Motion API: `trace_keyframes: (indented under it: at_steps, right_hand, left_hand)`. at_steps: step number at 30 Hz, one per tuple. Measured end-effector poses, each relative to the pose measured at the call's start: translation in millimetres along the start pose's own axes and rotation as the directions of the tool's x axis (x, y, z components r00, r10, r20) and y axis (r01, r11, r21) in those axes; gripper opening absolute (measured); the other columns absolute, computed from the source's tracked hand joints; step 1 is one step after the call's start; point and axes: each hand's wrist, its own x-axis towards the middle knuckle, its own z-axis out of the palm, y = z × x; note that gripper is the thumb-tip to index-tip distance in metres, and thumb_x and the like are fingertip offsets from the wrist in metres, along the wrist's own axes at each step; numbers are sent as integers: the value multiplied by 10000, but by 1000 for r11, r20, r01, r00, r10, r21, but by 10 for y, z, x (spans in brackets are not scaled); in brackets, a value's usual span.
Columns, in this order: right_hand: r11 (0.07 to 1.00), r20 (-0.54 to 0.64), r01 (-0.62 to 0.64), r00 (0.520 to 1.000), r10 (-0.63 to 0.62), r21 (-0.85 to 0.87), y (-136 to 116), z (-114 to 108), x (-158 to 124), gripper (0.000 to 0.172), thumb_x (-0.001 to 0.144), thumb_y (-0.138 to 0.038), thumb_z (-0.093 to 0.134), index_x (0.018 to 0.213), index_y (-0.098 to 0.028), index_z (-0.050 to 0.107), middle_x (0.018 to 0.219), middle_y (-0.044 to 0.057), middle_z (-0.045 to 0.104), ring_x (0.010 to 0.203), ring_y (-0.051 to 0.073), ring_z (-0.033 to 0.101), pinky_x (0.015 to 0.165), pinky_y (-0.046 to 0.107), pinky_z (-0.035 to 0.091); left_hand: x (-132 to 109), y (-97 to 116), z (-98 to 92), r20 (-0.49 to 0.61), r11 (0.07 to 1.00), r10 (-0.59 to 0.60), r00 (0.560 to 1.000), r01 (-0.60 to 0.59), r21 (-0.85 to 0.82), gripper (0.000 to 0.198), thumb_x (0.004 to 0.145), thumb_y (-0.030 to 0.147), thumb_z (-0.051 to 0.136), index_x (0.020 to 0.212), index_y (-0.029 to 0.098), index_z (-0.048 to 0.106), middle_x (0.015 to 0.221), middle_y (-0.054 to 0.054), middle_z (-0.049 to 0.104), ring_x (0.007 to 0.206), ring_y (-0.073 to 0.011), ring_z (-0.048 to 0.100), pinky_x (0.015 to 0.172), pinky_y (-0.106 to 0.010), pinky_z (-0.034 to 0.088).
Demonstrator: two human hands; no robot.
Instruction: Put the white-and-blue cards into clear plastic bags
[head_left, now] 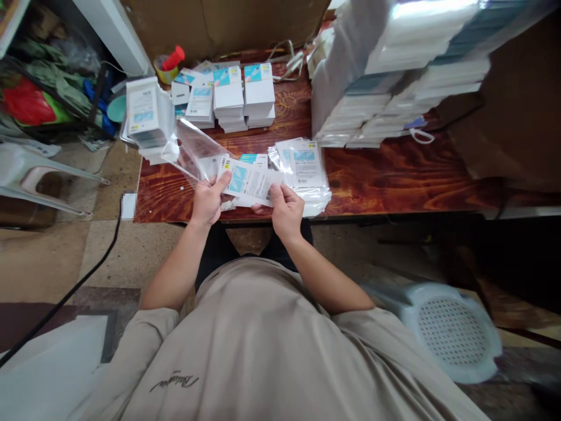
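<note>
Apparently partway: sleeved cards [305, 166] piled up, card stacks [228, 98] remaining.
My left hand [207, 202] pinches a printed card [255, 182] and clear sleeve [196, 146]; my right hand [287, 211] pinches the card's other end.

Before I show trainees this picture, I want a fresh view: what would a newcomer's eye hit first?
Probably the tall white stack at the right of the wooden table. Next, the printed card held between left hand and right hand near the front edge, with clear plastic at the left hand. A red cylinder at the back left also stands out.
</note>
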Motion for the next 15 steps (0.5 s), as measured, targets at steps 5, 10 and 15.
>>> trace_keyframes:
  at_steps: [5,10,15]
  right_hand:
    - [996,124,-22,992,32,-84,65,-49,-54,459,809,-622,788,720,-219,588,538,-63,565,435,76,500,410,203,410]
    - [993,125,-88,989,78,75,76,60,-133,492,747,-581,851,805,-246,495,521,-92,600,416,77,505,389,184,370]
    - [990,131,-85,989,70,114,92,264,-147,503,724,-592,859,803,-242,507,539,-79,629,443,95,559,409,198,436]
  left_hand:
    - [33,129,-74,-173,973,228,958,-232,-1,402,810,600,817,889,213,747,930,-79,799,945,-263,786,799,-369,641]
    - [-3,7,-32,-266,948,316,911,-317,39,419,784,594,842,854,204,706,895,-58,787,928,-248,784,822,-358,628]
    - [-151,-138,107,-230,958,233,945,-264,-113,489,680,539,933,983,205,744,1061,-61,806,1009,-254,777,912,-373,620]
